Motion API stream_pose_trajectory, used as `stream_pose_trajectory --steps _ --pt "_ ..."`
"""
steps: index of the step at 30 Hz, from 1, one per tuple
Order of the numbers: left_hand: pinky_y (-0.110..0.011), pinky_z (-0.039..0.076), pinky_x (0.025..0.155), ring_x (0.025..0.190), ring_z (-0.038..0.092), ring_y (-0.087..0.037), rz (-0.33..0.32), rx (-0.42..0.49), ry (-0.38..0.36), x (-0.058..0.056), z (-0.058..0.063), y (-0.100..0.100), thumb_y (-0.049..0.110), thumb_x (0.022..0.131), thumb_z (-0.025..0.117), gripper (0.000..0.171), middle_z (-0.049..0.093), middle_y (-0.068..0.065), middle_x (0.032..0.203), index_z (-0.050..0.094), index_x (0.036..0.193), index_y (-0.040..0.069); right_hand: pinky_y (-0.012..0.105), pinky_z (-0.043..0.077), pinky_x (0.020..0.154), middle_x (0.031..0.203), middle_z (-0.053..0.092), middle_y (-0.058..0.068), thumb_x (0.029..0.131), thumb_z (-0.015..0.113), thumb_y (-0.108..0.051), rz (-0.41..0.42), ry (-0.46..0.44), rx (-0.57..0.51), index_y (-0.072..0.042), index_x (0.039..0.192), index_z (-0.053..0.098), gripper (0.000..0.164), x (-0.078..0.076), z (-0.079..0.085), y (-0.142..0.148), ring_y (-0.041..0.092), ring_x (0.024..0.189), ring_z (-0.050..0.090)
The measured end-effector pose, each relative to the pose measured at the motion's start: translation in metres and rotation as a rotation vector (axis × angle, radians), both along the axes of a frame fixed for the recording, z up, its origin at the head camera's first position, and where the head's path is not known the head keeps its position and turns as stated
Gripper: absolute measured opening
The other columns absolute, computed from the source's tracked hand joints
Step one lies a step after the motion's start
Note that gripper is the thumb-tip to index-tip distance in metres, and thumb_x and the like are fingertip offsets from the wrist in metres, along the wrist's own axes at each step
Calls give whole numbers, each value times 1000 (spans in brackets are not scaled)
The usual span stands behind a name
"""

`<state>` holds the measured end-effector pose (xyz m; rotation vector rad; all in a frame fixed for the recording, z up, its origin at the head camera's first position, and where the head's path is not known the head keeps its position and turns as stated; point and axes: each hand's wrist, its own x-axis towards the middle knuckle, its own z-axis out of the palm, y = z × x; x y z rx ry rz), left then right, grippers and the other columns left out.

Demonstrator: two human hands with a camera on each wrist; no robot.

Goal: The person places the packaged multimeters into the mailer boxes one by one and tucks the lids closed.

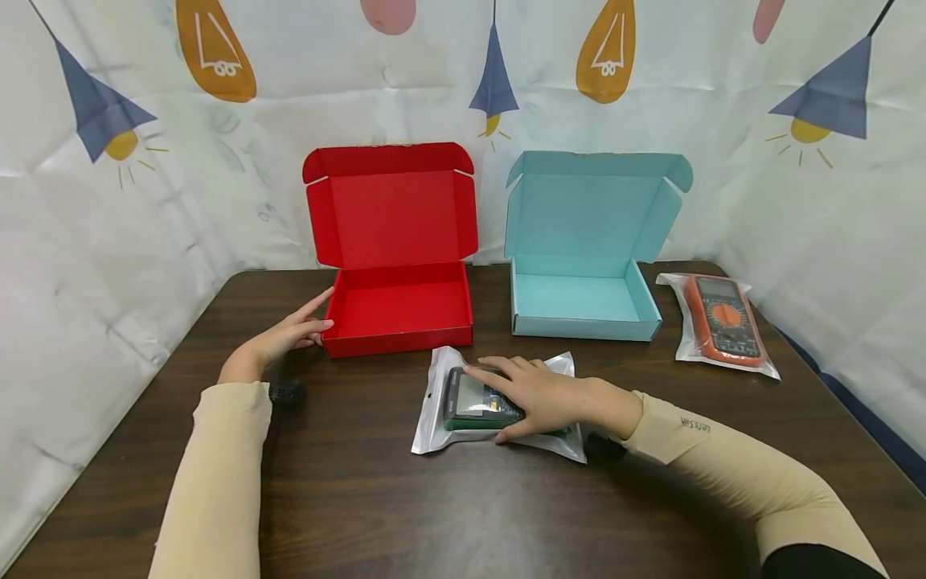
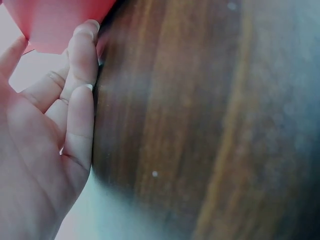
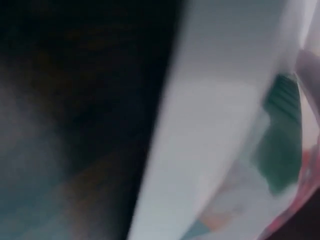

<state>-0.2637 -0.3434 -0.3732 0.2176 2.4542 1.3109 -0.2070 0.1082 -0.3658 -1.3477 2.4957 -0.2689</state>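
In the head view, a green multimeter [image 1: 481,398] lies in a clear-and-white plastic bag [image 1: 432,414] on the table. My right hand [image 1: 546,398] spans it from above, fingers along the far edge and thumb on the near edge. The right wrist view is blurred but shows the green meter [image 3: 282,145] through the bag. My left hand [image 1: 285,338] touches the left side of the open red box [image 1: 398,342] with extended fingers. In the left wrist view, the same hand [image 2: 45,115] has its fingertips by the red cardboard [image 2: 60,25].
A light blue box [image 1: 586,328] stands at the back with its lid up, right of the red one. Farther right lies an orange multimeter [image 1: 726,316] in a clear bag. The dark wooden table [image 1: 347,498] meets a patterned white curtain [image 1: 427,96] behind.
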Motion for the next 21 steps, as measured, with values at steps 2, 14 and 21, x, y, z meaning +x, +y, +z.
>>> stream_pose_trajectory --steps 2,14,21 --pt "-66 27 114 111 54 -32 5 4 -7 1 1 0 38 102 50 86 29 -30 155 -7 165 23 57 36 110 165 23 9 90 75 -51 -2 14 7 -25 167 10 104 0 -1 0 31 140 35" --pt "-64 26 115 117 49 -36 20 18 -20 2 1 0 38 102 51 87 9 -27 165 -7 165 25 57 36 110 164 25 7 94 70 -48 5 38 53 -36 166 10 94 1 -1 -2 30 141 34" --pt "-64 26 115 108 54 -25 6 21 -10 1 1 0 37 102 51 86 23 -28 159 -6 165 25 57 38 108 160 31 8 93 73 -43 23 70 21 -34 165 18 91 2 -1 -1 29 139 38"
